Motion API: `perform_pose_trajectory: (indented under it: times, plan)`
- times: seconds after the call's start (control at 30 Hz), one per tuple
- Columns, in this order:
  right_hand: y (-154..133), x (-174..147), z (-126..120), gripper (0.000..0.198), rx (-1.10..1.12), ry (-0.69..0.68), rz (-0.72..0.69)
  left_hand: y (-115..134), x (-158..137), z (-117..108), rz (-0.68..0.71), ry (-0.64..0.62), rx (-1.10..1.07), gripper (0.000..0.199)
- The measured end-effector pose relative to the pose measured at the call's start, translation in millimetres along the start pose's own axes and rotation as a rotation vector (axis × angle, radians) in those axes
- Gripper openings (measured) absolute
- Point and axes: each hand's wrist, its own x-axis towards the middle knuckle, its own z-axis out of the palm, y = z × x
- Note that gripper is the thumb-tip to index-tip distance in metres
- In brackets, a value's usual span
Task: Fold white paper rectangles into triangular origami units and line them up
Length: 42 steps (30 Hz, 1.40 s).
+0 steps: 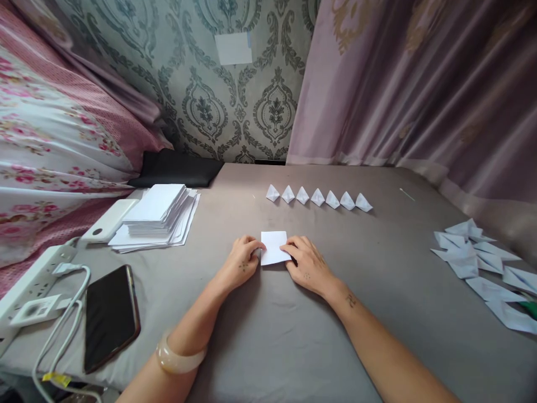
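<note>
Between my hands is a small white square of paper (274,249), held near the middle of the grey-covered table (268,336). My left hand (245,257) pinches its left edge between thumb and forefinger. On the opposite edge, my right hand (305,260) grips the paper with the thumb below and fingers on top. Beyond the hands, several small folded paper pieces (318,197) with pointed tops stand in a row. Whether the square is a single sheet or folded layers I cannot tell.
At left lie a stack of white paper (157,210), a white power bank (109,221), a black phone (111,316) and a power strip (37,280) with cables. Several folded paper boats (474,249) are heaped at right. A black pouch (178,167) sits by the wall.
</note>
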Motion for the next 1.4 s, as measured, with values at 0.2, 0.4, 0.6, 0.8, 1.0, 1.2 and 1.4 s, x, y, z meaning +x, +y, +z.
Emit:
perform_pose_trajectory:
  times: [0.2,0.4,0.6,0.8,1.0,1.2,1.4]
  plan:
    - [6,5,5,0.021,0.116,0.055,0.067,1,1,1,-0.046,-0.023,-0.010,0.022]
    - [18,14,19,0.023,0.173,0.126,0.196,5,12,7,-0.245,0.063,-0.054,0.016]
    - [22,20,28,0.027,0.144,0.200,0.262,6,14,12,-0.322,0.127,-0.002,0.018]
    - [22,23,29,0.025,0.122,0.208,0.266,3,14,17,-0.294,0.154,-0.055,0.018]
    - [21,22,29,0.026,0.113,0.205,0.279,2,15,23,-0.280,0.176,0.012,0.022]
    - [20,23,31,0.026,0.146,0.217,0.311,10,14,25,-0.269,0.188,0.120,0.029]
    - [18,25,29,0.027,0.206,0.228,0.375,16,15,24,-0.318,0.207,0.082,0.027]
